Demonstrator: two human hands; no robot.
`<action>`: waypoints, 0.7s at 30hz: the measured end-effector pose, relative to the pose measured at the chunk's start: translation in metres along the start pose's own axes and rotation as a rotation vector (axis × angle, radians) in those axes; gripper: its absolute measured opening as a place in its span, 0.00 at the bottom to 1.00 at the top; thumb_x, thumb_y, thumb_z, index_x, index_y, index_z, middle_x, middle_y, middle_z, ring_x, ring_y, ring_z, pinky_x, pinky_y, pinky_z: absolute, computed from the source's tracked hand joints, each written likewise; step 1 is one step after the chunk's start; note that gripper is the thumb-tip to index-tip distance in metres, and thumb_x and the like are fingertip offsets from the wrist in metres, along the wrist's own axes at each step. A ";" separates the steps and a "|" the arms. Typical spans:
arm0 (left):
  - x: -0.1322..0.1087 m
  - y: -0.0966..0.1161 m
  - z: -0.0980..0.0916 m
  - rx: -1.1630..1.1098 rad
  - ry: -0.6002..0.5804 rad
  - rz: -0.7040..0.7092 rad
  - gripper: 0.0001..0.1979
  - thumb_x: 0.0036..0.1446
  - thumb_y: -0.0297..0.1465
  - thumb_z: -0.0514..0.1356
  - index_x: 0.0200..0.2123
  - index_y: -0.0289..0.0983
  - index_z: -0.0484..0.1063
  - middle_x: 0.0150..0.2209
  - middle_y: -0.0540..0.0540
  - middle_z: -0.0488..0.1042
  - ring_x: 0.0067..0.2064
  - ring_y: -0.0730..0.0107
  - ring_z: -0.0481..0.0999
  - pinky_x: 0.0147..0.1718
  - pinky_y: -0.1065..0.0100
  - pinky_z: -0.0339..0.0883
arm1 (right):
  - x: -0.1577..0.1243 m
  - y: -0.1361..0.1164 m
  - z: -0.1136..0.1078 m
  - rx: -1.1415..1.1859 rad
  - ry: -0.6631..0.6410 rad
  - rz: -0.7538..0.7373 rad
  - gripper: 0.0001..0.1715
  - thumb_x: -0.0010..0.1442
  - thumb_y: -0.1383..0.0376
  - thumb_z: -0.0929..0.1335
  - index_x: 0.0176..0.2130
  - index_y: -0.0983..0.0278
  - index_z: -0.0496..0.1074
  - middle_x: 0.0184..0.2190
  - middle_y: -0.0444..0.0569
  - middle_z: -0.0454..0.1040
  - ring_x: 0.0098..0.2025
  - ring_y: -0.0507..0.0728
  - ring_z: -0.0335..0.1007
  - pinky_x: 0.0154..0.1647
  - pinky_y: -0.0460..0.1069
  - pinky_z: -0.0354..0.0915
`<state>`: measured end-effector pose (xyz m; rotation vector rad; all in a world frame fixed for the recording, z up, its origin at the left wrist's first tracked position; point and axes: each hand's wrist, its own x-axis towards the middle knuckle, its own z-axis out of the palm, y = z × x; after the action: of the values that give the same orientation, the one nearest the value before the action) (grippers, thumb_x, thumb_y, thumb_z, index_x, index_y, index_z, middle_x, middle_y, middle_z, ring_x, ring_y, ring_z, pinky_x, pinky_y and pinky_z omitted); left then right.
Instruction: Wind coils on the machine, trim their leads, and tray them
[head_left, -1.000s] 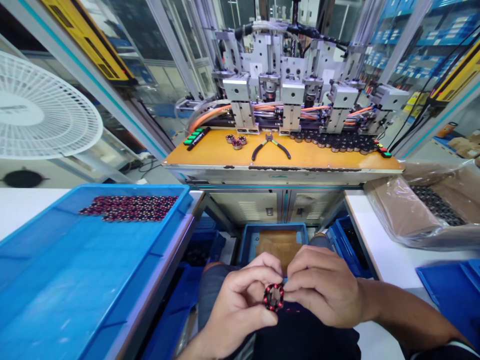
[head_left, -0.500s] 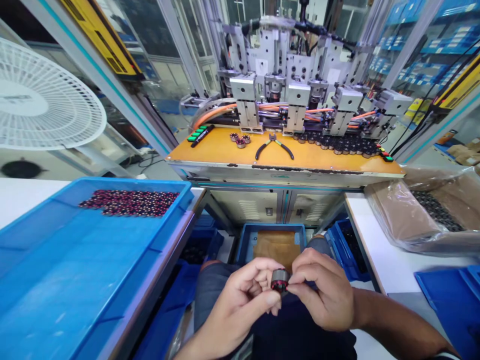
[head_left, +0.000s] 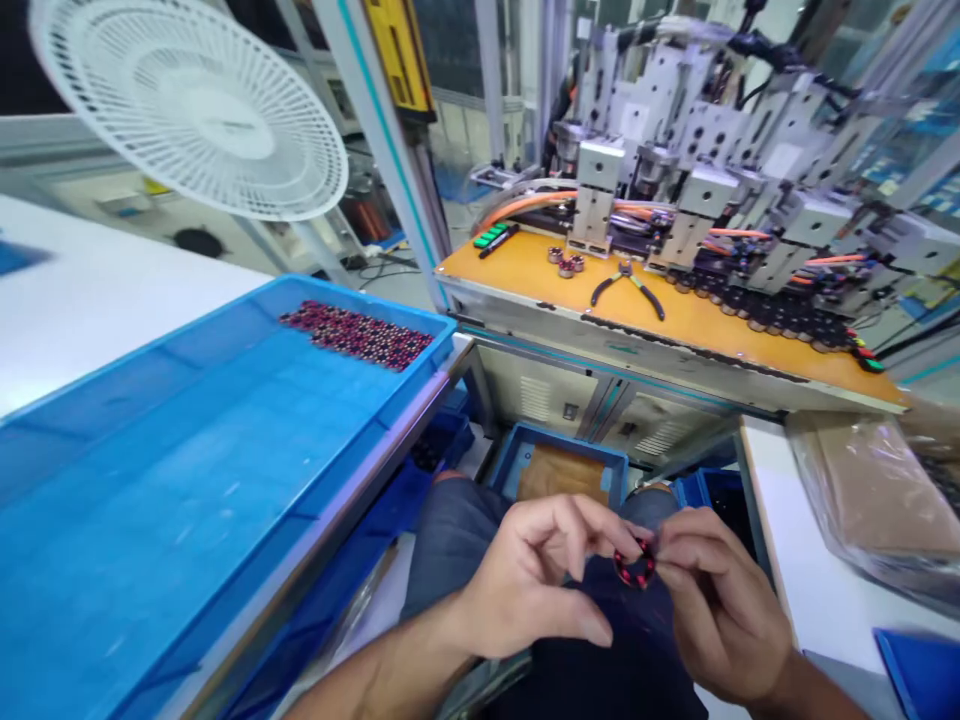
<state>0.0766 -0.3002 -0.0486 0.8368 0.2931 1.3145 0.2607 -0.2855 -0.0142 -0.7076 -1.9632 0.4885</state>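
In the head view a small dark metal ring (head_left: pixel 634 566) with red and black segments round its inside sits above my lap, its opening turned towards me. My right hand (head_left: pixel 720 590) pinches the ring's right edge between thumb and fingers. To its left, my left hand (head_left: pixel 551 575) is open, the thumb spread well away from the fingers. The left fingertips reach the ring's upper edge; whether they touch it I cannot tell.
On the left stands a blue tray (head_left: pixel 247 480) with many similar red-and-black rings (head_left: pixel 360 335) at its far end. Pliers (head_left: pixel 628 290), several loose rings and a row of dark parts (head_left: pixel 765 308) lie on the orange bench (head_left: pixel 540 285) before a machine (head_left: pixel 705 180). A fan (head_left: pixel 217 120) stands left.
The view has swung left. My left thumb and fingers have opened away from the ring, which now stays in my right hand, its opening facing me more.
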 end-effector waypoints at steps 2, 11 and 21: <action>0.000 -0.001 -0.002 -0.090 -0.014 -0.032 0.18 0.42 0.31 0.76 0.31 0.37 0.71 0.41 0.46 0.81 0.55 0.56 0.77 0.56 0.54 0.65 | -0.002 -0.001 0.000 -0.020 -0.014 -0.051 0.09 0.61 0.76 0.65 0.38 0.62 0.71 0.28 0.46 0.73 0.28 0.53 0.72 0.29 0.47 0.71; 0.001 -0.005 -0.011 0.025 -0.129 -0.447 0.21 0.53 0.47 0.67 0.37 0.36 0.69 0.22 0.54 0.72 0.17 0.81 0.69 0.20 0.77 0.63 | 0.002 -0.002 -0.006 -0.241 -0.095 -0.209 0.06 0.62 0.73 0.68 0.36 0.62 0.72 0.28 0.47 0.76 0.29 0.53 0.77 0.32 0.45 0.75; -0.001 -0.008 -0.009 -0.042 0.007 -0.057 0.19 0.37 0.25 0.78 0.31 0.35 0.74 0.45 0.46 0.77 0.36 0.71 0.82 0.37 0.70 0.75 | 0.000 0.016 -0.009 -0.275 -0.203 -0.129 0.08 0.61 0.73 0.68 0.42 0.63 0.70 0.32 0.49 0.76 0.32 0.53 0.77 0.33 0.43 0.75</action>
<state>0.0763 -0.2981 -0.0609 0.7829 0.2918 1.2672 0.2730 -0.2732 -0.0196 -0.7176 -2.2790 0.2192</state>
